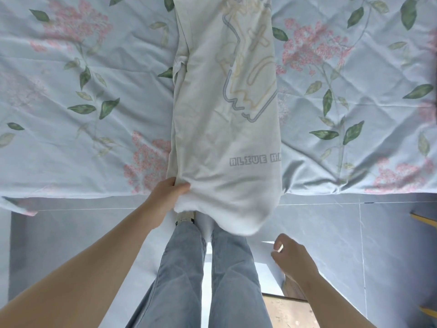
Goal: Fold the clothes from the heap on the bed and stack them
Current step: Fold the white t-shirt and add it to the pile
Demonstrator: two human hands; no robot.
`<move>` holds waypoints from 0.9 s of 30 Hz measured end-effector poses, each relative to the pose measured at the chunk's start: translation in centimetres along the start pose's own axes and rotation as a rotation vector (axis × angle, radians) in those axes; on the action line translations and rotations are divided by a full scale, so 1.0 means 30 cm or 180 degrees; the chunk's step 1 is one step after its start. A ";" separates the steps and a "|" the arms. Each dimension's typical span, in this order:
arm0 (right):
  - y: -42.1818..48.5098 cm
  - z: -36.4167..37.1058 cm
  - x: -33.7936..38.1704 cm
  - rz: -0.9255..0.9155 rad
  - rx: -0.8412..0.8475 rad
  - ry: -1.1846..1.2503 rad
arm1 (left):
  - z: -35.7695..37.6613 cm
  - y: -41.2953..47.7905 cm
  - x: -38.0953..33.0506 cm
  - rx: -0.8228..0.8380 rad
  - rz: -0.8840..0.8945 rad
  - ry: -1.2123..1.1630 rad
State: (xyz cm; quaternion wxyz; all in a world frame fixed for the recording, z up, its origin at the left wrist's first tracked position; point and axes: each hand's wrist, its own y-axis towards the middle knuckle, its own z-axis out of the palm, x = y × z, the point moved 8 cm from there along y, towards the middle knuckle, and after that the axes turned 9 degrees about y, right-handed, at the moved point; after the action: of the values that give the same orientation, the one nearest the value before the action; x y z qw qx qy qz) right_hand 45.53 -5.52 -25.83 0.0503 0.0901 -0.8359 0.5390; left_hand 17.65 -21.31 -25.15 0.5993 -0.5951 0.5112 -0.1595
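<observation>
The left hand [169, 192] gripped the near corner of the soft white garment [227, 114], a long folded strip stretching beyond its fingers over the crinkled floral bedsheet [94, 91]; the right hand [293, 256] hung loosely curled, empty, below the drooping hem

A pale blue sheet [94, 143] with pink flowers and green leaves covers the bed. The floor [390, 233] has big grey-blue tiles. A person stands by the bed in light blue jeans [184, 268], and one pale shoe [185, 216] peeks out. A brown wooden board [286, 311] lies beside the legs. Two yellow sticks [423, 218] poke in at the right edge.
</observation>
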 end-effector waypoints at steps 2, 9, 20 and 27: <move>0.013 -0.012 0.030 -0.0022 -0.0085 0.0027 | 0.022 -0.014 0.009 0.0148 0.0063 -0.0084; 0.016 -0.010 0.171 -0.0488 -0.0282 0.0879 | -0.034 -0.006 0.061 -0.0388 -0.0019 0.0659; 0.049 -0.127 0.267 -0.0696 -0.1181 0.1249 | -0.104 0.005 0.066 -0.1250 0.0068 0.1729; 0.114 -0.234 0.350 -0.0798 -0.1439 0.1504 | -0.125 0.036 -0.047 -0.1431 0.0118 0.1963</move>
State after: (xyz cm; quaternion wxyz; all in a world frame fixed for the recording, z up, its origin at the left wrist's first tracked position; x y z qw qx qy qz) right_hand 34.45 1.23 -24.09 0.3269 0.0514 -0.8819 0.3359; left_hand 13.58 -21.99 -24.64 0.2746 -0.6264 0.7004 -0.2040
